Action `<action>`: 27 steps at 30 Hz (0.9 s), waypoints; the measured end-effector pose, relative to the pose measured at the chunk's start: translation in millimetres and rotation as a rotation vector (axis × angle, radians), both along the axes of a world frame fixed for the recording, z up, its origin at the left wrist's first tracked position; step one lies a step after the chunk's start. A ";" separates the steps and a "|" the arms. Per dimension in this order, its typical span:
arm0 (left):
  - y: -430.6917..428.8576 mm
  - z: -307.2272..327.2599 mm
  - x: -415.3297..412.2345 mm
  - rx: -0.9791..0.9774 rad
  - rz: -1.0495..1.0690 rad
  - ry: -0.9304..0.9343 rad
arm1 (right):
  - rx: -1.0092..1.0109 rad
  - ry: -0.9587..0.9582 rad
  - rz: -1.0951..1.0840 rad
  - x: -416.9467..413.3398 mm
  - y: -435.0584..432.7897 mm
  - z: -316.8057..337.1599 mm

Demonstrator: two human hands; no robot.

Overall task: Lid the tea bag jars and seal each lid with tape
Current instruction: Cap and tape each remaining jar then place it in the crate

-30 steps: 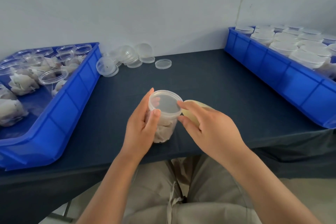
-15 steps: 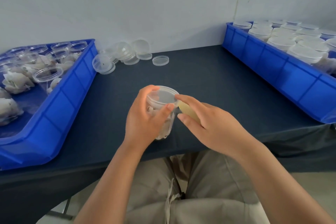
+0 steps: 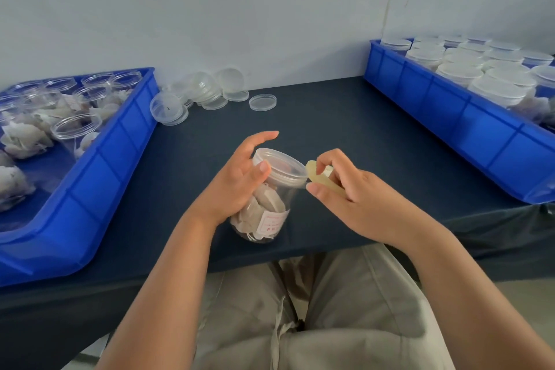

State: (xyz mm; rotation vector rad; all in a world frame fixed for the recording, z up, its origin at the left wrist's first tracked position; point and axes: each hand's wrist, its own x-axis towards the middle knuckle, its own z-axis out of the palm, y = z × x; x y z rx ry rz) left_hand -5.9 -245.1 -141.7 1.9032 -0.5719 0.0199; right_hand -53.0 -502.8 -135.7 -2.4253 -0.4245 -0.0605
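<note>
Mid frame, near the front edge of the desk (image 3: 345, 129): one clear jar (image 3: 285, 198) w/ tea bags (image 3: 261, 207) inside & a white label w/ red print. It's tilted, top leaning to the right. A clear lid (image 3: 280, 167) sits on top. The left hand (image 3: 237, 180) has its grip round the jar's side, thumb on the lid rim, pointer finger sticking straight out. Can't tell if the jar's btm touches the desk.

The right hand (image 3: 354, 198) is just right of the jar. Its grip pinches a pale yellow tape roll (image 3: 313, 173), & the roll's edge is right by the lid rim.

Left of frame: a big blue bin (image 3: 99, 171) w/ open-top jars (image 3: 75, 132), tea bags in them.

Upper right: a 2nd blue bin (image 3: 450, 117), packed w/ lidded jars (image 3: 498, 90).

Upper mid-left, at the back of the desk by the wall: a pile of loose lids (image 3: 204, 93). One single lid (image 3: 262, 102) lies flat just right of the pile.
</note>
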 end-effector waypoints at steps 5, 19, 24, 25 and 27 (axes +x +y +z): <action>1.2 -5.4 -1.2 -0.051 0.051 -0.011 | 0.011 -0.020 -0.027 -3.1 11.3 -2.0; -22.2 -4.3 -37.4 -0.074 0.407 -0.102 | 0.021 -0.088 0.002 -12.5 24.7 1.3; -18.8 -3.3 -39.2 -0.114 0.404 -0.086 | 0.001 0.011 0.123 -14.9 17.8 9.3; -19.3 -3.2 -38.8 -0.107 0.404 -0.083 | -0.016 0.002 0.095 -14.3 18.1 8.6; -20.7 -4.5 -38.3 -0.083 0.409 -0.101 | -0.067 -0.062 0.012 -13.1 20.2 5.2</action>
